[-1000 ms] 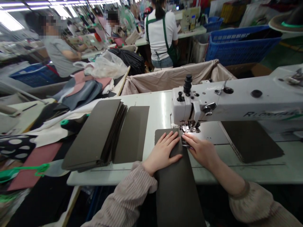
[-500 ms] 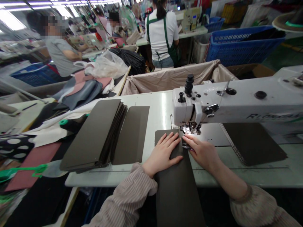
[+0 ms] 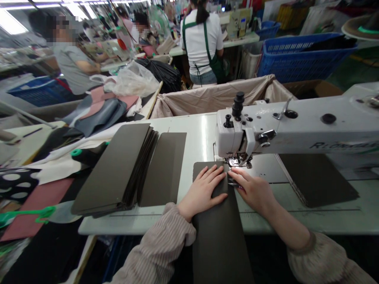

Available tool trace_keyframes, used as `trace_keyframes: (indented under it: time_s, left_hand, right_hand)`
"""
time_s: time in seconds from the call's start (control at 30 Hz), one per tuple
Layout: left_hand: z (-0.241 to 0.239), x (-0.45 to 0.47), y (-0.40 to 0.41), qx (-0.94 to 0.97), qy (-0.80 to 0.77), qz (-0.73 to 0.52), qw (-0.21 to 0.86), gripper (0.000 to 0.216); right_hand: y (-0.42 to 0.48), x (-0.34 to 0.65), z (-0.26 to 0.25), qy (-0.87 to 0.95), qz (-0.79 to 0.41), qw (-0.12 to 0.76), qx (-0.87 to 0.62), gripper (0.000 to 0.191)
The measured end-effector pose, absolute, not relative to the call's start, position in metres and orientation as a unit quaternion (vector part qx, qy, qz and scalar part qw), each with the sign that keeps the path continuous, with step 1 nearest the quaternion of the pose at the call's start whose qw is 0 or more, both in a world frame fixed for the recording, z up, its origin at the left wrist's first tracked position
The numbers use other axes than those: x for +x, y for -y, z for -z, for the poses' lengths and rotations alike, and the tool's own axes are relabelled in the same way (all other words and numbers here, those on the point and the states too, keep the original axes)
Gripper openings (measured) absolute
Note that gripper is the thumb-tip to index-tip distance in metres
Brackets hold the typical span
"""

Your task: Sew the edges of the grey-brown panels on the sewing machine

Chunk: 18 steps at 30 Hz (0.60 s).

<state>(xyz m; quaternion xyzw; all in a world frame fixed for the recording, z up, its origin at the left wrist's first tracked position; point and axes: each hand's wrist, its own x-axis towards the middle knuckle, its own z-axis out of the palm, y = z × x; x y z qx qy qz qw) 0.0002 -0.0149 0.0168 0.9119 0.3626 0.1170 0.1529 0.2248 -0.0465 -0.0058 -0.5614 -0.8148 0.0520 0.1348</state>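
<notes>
A long dark grey-brown panel (image 3: 219, 236) lies on the sewing table (image 3: 201, 142), its far end under the presser foot (image 3: 238, 161) of a white sewing machine (image 3: 296, 126). My left hand (image 3: 204, 191) lies flat on the panel, fingers spread, just left of the foot. Resting at the panel's right edge, my right hand (image 3: 251, 189) has its fingertips against the foot; fingers are extended. The panel's near end hangs over the table's front edge.
A stack of matching dark panels (image 3: 118, 169) lies left, a single one (image 3: 164, 167) beside it. More panels (image 3: 316, 177) sit under the machine arm. A beige cloth-lined bin (image 3: 213, 96) stands behind. Blue crates (image 3: 299, 55) and other workers (image 3: 203, 39) are further back.
Both hands and the panel stay almost where they were; only the view has shifted slightly.
</notes>
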Motion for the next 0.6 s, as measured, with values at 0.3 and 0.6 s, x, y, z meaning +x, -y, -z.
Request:
trace_keyframes:
  time_s: [0.3, 0.6]
  left_hand:
    - [-0.0157, -0.0036, 0.013, 0.913, -0.359, -0.125, 0.146, 0.05]
    - [-0.0171, -0.0038, 0.0138, 0.909, -0.364, -0.145, 0.141, 0.042]
  right_hand:
    - [0.0461, 0.2255, 0.0064, 0.814, -0.055, 0.138, -0.562, 0.055]
    - [0.0471, 0.2264, 0.007, 0.813, -0.059, 0.135, -0.563, 0.054]
